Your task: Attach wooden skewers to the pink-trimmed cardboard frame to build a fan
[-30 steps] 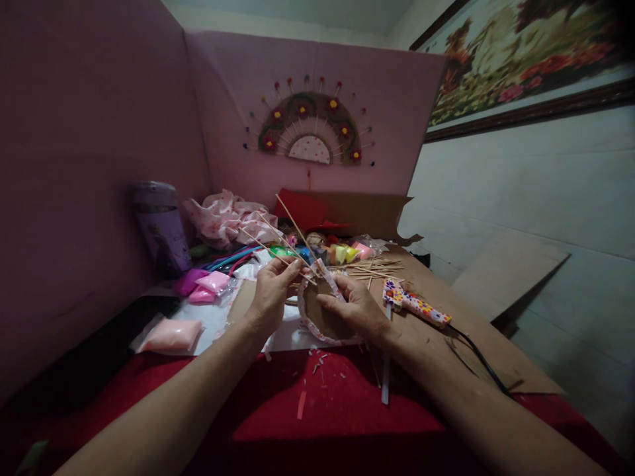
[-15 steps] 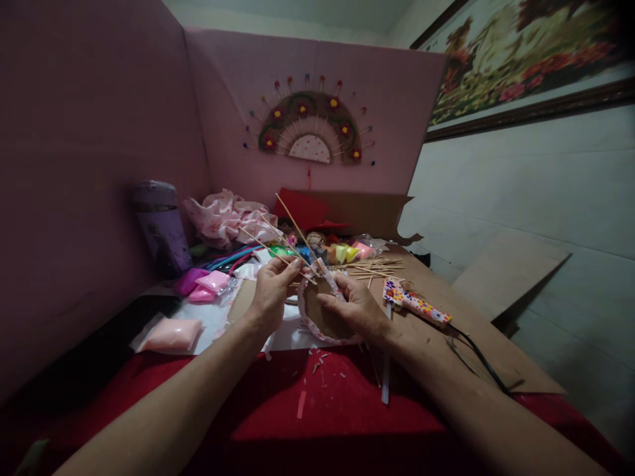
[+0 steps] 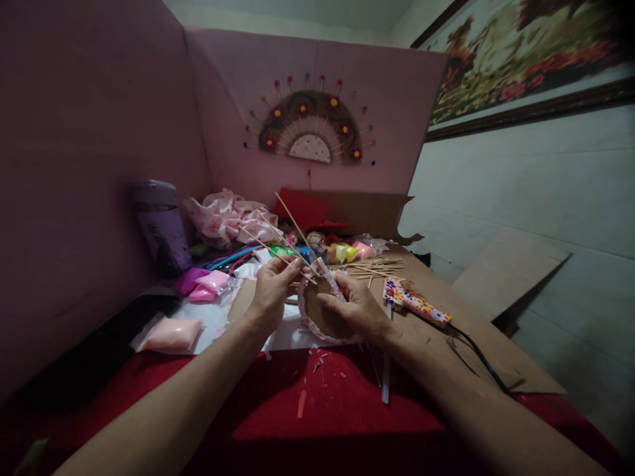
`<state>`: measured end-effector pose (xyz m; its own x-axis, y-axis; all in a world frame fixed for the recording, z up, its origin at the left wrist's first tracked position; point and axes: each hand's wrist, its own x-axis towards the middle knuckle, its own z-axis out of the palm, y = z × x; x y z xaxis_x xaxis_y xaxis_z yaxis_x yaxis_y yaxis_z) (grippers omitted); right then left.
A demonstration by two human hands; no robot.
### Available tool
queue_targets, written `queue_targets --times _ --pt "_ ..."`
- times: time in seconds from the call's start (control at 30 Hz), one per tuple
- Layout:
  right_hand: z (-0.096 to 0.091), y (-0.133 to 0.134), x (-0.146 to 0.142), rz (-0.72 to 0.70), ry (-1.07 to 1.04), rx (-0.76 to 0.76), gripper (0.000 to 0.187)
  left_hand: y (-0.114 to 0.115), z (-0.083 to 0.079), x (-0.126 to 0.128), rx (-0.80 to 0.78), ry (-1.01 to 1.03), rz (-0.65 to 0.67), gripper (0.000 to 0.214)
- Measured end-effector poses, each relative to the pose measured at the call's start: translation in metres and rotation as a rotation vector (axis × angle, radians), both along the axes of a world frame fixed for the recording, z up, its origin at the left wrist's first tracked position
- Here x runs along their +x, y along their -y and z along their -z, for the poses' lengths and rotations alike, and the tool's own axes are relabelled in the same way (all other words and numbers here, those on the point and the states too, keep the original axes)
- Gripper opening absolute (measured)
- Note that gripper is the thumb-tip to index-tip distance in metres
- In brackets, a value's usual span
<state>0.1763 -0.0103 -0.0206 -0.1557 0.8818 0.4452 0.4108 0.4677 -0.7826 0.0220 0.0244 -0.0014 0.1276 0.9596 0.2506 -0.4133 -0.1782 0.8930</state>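
Observation:
My right hand (image 3: 360, 307) grips the right side of a half-round cardboard piece (image 3: 325, 317) whose edge is wrapped in pink-and-white cloth. Three thin wooden sticks fan out from its top edge, up and to the left. Between the thumb and fingers of my left hand (image 3: 272, 291) is the lowest wooden stick (image 3: 255, 238), its near end lying on the cardboard. The middle stick (image 3: 278, 233) and the right-hand stick (image 3: 292, 217) stand beyond my fingertips. To the right of my right hand lies a flower-patterned glue gun (image 3: 417, 304) with a black cord.
A pile of wooden sticks (image 3: 380, 268) lies on a brown cardboard sheet (image 3: 506, 350). Bags of coloured clay (image 3: 171, 332), crumpled pink cloth (image 3: 228, 218) and a purple tumbler (image 3: 161, 228) stand left. Scraps litter the red tablecloth (image 3: 278, 410). A decorated fan (image 3: 310, 119) hangs on the pink board behind.

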Motion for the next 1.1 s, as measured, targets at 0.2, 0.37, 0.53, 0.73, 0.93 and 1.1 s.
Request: queue_targets --times 0.2,0.37,0.53,0.73,0.93,1.1 --pt "0.0012 0.0001 0.0004 0.002 0.01 0.01 0.024 -0.0002 0.0005 0.0003 0.003 0.008 0.006 0.027" --pt "0.0006 -0.0004 0.0006 0.006 0.018 0.021 0.023 -0.001 0.0007 -0.0002 0.005 -0.002 0.01 0.028" --pt "0.0008 -0.0004 0.0006 -0.003 0.013 0.014 0.024 -0.0004 0.0006 -0.0002 0.001 0.002 0.006 0.028" --pt "0.001 0.0001 0.0003 -0.005 0.003 0.006 0.024 0.0011 -0.0012 0.0002 -0.01 0.011 0.001 0.029" --pt "0.0016 -0.0006 0.0003 -0.006 -0.001 0.01 0.023 0.0006 -0.0012 0.0003 -0.009 0.017 0.006 0.03" --pt "0.0023 -0.0013 0.001 -0.006 0.001 0.006 0.025 -0.0002 0.0001 0.0001 0.001 0.006 0.009 0.028"
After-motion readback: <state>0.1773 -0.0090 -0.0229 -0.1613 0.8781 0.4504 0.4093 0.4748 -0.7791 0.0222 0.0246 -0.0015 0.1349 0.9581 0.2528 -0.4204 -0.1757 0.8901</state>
